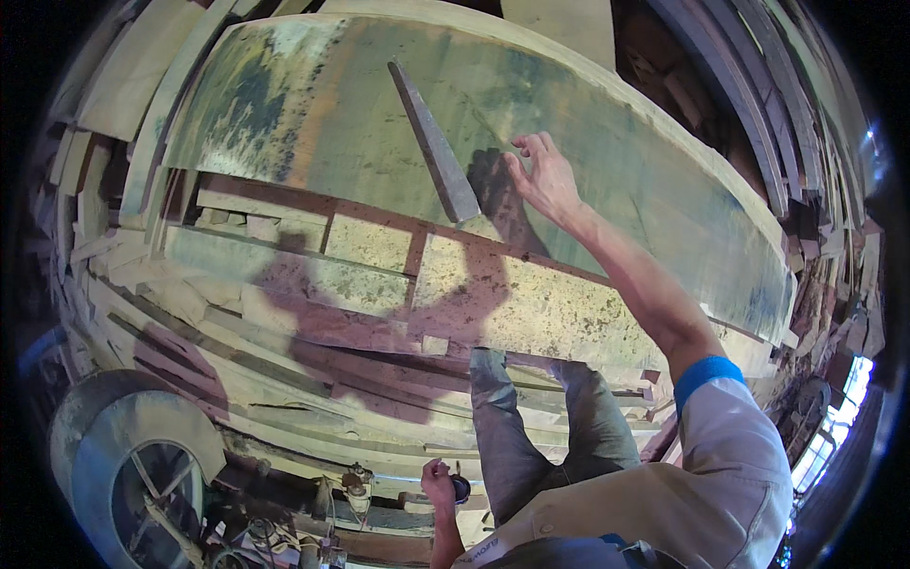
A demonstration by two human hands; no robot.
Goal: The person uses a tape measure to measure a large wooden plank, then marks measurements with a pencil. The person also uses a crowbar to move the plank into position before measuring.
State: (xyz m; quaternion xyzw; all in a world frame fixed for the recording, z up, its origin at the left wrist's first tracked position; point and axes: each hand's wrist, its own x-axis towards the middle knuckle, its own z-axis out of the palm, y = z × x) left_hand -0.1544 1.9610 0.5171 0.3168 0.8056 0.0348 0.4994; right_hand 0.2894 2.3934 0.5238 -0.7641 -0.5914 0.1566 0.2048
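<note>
My right hand (545, 180) hovers over a wide green-grey stained board (607, 142), its fingers loosely bent and apart, with nothing in them. Left of it, a long, tapered grey bar (431, 142) lies slantwise on the board, its thick end toward me. That hand's shadow falls on the board between the two. Low in the picture, beside my trousers, my left hand (439, 482) is closed. A small dark round object (461, 489) shows against its fingers; what exactly it is, I cannot make out.
A speckled lighter panel (521, 294) lies along the near side of the board. Stacked planks (313, 379) and offcuts surround it. A large spoked wheel (161, 493) with a curved housing stands at lower left, near small machine parts (358, 488). Curved timbers (749, 95) lean at upper right.
</note>
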